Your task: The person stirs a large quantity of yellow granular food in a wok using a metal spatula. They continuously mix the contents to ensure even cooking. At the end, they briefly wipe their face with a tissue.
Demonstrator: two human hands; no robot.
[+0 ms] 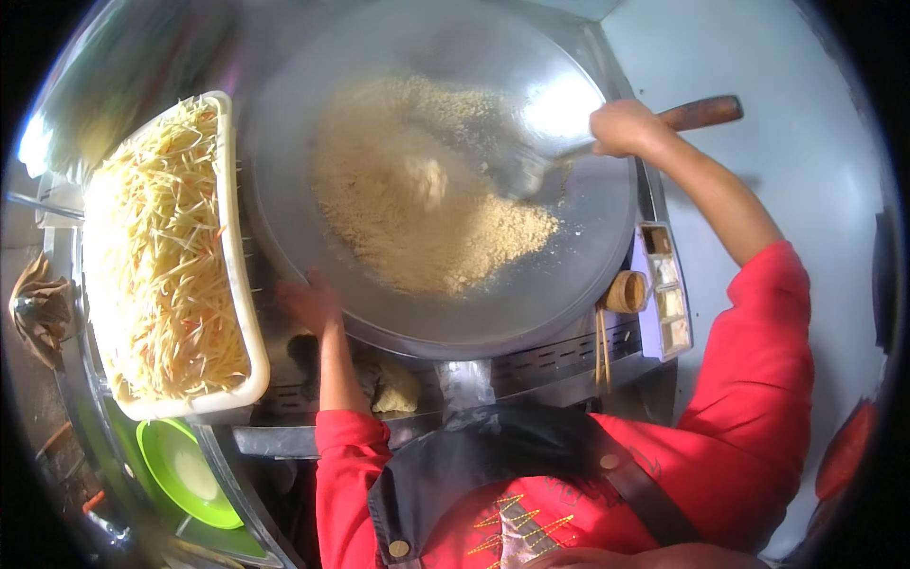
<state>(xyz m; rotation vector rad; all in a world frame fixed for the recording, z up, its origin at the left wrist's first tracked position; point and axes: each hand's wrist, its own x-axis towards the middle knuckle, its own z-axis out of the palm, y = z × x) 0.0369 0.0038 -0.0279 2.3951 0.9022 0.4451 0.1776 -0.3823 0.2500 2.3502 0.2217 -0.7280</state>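
Note:
A large metal wok [455, 331] stands before me with pale yellow, crumbly food [498, 238] heaped across its middle; part of the heap is blurred. My right hand [625, 128] grips a wok spatula by its shaft, below the wooden handle [704, 112] that sticks out behind the hand. The spatula's blurred metal blade [526, 176] touches the right side of the heap. My left hand [311, 302], also blurred, is at the wok's lower left rim. Whether its fingers are closed on the rim, I cannot tell.
A white tub [257, 366] heaped with pale shredded vegetable [167, 263] stands left of the wok. Below it sits a green basin [227, 513]. On the right are a purple condiment box [652, 323], a small round container [625, 291] and chopsticks [603, 352]. A bunched cloth [397, 387] lies in front.

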